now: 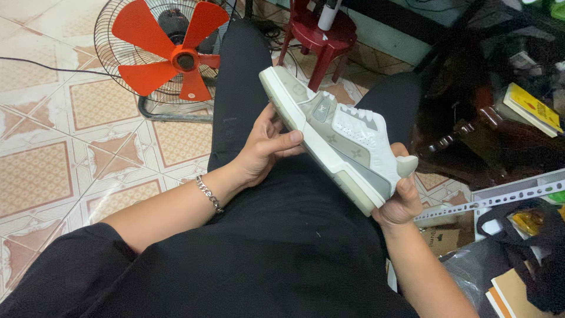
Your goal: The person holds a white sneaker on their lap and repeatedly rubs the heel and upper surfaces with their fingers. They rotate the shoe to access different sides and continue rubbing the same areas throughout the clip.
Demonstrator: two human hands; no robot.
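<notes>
While tilted, sneaker [338, 132] held w/ both hands [265, 150], [400, 197] over lap.

Sneaker [338, 138]: white and pale grey panels, off-white sole, faint tonal pattern printed on grey parts. Fan [170, 53]: orange-red blades and hub, dark wire cage. Floor [53, 147]: cream tiles patterned with tan lattice squares, worn brown patches seen at joints. Stool [321, 41]: dark red. Trousers [282, 235]: plain black. Bracelet [210, 194]: silver chain links. Book [532, 109]: yellow cover, white page edges. Metal strip [500, 197]: pale grey, punched with row of holes. Bag [524, 235]: black straps.
</notes>
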